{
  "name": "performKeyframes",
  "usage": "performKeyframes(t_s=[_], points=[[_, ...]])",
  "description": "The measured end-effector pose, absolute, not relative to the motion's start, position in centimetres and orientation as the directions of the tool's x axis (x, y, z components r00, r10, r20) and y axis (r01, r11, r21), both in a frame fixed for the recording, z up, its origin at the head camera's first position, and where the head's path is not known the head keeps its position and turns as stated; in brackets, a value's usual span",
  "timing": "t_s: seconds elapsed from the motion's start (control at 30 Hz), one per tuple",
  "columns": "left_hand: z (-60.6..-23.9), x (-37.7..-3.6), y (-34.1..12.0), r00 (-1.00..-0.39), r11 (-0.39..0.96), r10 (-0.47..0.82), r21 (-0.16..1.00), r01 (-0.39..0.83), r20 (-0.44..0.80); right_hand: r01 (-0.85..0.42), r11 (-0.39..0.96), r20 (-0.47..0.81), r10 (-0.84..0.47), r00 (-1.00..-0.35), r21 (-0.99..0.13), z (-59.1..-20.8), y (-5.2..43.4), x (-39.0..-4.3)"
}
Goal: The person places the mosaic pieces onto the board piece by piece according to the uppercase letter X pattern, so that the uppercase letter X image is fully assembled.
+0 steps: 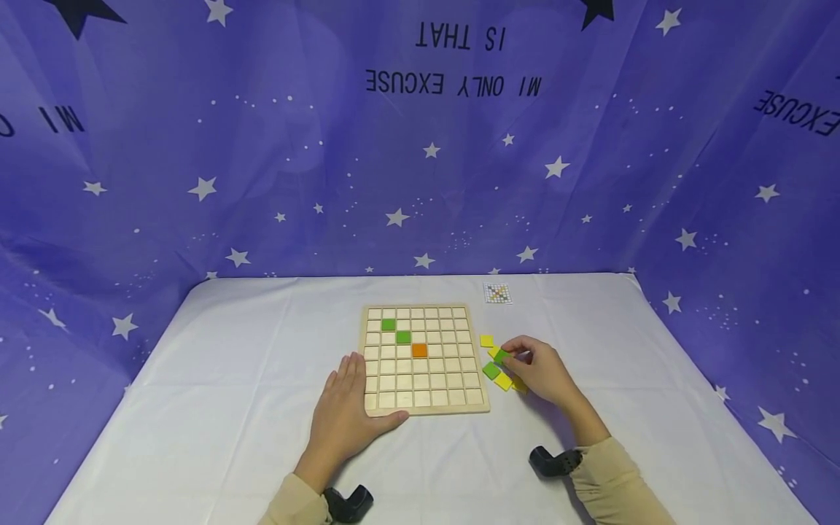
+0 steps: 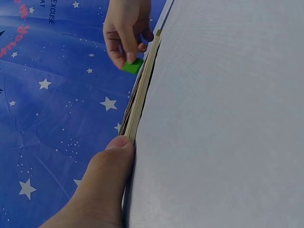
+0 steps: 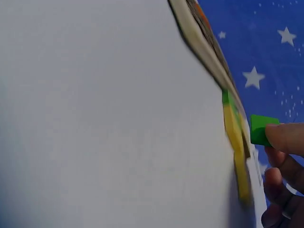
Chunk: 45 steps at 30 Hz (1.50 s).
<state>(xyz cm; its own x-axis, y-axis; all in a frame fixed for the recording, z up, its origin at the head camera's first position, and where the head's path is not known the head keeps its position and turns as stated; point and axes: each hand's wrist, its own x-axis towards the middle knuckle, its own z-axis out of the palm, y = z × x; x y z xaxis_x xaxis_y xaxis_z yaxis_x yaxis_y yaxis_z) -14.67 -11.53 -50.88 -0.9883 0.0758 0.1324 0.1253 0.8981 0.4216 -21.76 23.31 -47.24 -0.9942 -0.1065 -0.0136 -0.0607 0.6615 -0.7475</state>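
Observation:
A wooden grid board (image 1: 425,380) lies on the white table, with two green tiles and one orange tile (image 1: 419,351) in a diagonal line in its cells. My left hand (image 1: 348,412) rests along the board's left edge, its fingers straight and its thumb against the near edge. Just right of the board, my right hand (image 1: 541,370) pinches a green tile (image 3: 259,129) between thumb and fingers, lifted above the loose pieces. Beneath and beside it lie another green tile (image 1: 491,371) and several yellow tiles (image 1: 486,340), some partly hidden by the hand.
A small printed pattern card (image 1: 497,294) lies beyond the board's far right corner. White cloth (image 1: 216,394) covers the table, and a purple star-printed curtain (image 1: 354,182) hangs behind and at both sides. A black device (image 1: 554,462) is worn at each wrist.

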Motion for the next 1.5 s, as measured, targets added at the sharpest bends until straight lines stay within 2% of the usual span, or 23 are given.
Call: performKeyframes(t_s=[0.4, 0.63, 0.83, 1.3, 1.5], points=[[-50.9, -14.6, -11.5, -0.989, 0.895, 0.082, 0.426, 0.129, 0.127, -0.165, 0.566, 0.003, -0.276, -0.961, -0.808, -46.3, 16.5, -22.0], [-50.8, -14.7, -11.4, -0.988, 0.9, 0.088, 0.415, 0.133, 0.127, -0.25, 0.625, 0.039, -0.331, -0.943, -0.74, -46.7, 13.7, -22.1], [-50.6, -14.7, -11.4, -0.987, 0.902, 0.091, 0.408, 0.138, 0.133, -0.267, 0.701, 0.061, -0.305, -0.951, -0.661, -46.6, 12.9, -22.1], [-50.5, -14.5, -11.5, -0.987, 0.897, 0.08, 0.421, 0.133, 0.141, -0.285, 0.754, 0.06, -0.311, -0.948, -0.592, -46.6, 12.6, -21.6], [-50.7, -14.5, -11.6, -0.988, 0.9, 0.085, 0.415, 0.132, 0.129, -0.329, 0.774, 0.076, -0.345, -0.936, -0.541, -46.9, 12.8, -21.4]])
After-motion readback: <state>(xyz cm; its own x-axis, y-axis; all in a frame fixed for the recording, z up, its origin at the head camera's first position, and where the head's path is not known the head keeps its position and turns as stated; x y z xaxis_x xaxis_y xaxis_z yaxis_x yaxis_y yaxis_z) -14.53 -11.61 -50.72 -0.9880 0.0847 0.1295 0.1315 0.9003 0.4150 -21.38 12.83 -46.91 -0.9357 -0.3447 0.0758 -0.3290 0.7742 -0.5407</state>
